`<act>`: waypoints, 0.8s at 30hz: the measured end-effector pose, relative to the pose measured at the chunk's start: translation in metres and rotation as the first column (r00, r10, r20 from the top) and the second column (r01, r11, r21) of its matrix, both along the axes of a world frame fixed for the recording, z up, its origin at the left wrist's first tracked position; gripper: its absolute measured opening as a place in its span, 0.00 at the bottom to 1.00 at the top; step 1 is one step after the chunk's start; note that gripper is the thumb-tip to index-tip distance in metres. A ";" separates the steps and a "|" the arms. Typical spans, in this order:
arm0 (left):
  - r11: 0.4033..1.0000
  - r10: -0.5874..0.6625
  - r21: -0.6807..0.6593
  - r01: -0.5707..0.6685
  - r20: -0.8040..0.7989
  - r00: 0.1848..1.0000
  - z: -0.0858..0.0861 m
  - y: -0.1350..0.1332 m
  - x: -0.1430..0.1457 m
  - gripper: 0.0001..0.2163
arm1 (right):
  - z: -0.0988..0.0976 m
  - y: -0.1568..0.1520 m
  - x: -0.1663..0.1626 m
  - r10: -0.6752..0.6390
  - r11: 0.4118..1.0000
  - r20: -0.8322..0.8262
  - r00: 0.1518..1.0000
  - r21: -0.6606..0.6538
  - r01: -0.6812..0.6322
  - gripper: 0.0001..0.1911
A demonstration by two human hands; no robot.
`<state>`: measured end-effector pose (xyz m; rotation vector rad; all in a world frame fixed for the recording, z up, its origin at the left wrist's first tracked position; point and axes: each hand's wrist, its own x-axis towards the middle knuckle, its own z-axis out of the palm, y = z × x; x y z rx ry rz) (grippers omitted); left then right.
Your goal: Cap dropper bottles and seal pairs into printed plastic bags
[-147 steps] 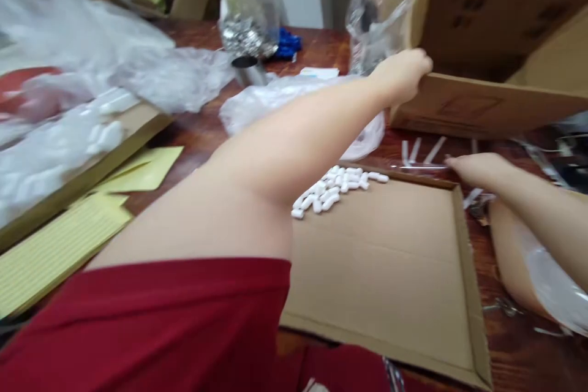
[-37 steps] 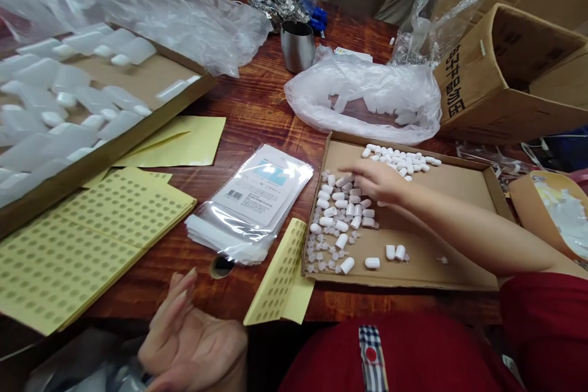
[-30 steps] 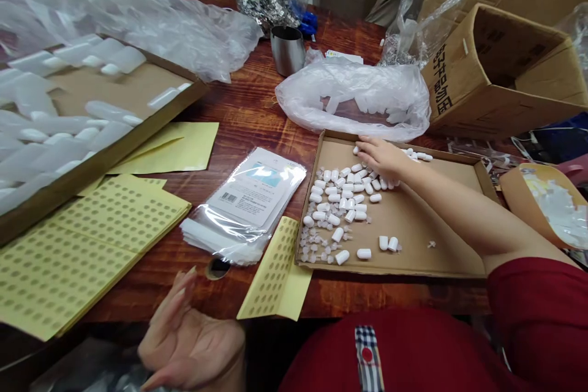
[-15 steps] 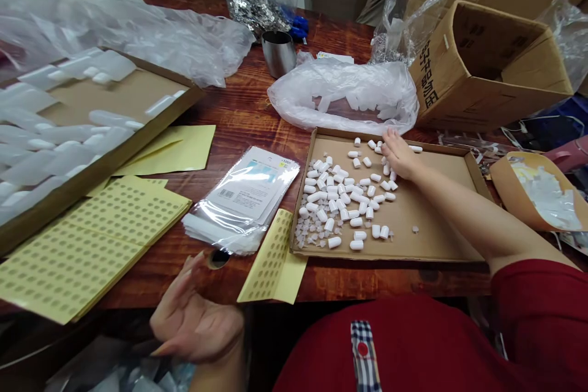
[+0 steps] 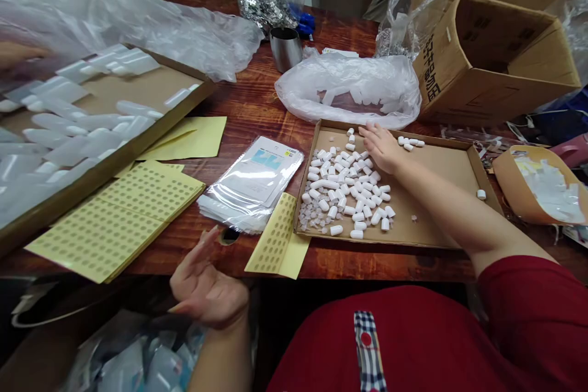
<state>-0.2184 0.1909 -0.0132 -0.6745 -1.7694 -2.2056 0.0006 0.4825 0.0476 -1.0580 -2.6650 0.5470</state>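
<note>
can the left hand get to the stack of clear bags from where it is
Probably yes: the left hand hangs open just off the table edge, and the stack of clear bags lies near that edge, nothing between them.

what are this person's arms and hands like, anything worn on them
Both hands are bare, without gloves; the left hand has longish nails, the right hand looks plain. The forearms are uncovered. A red short sleeve covers the right upper arm, part of a red top with a checked tab.
</note>
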 end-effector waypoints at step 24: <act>0.622 -0.774 -0.583 0.523 -0.557 0.300 0.055 -0.031 0.037 0.16 | -0.013 -0.070 0.062 -0.124 0.982 0.021 0.992 -0.144 0.125 0.39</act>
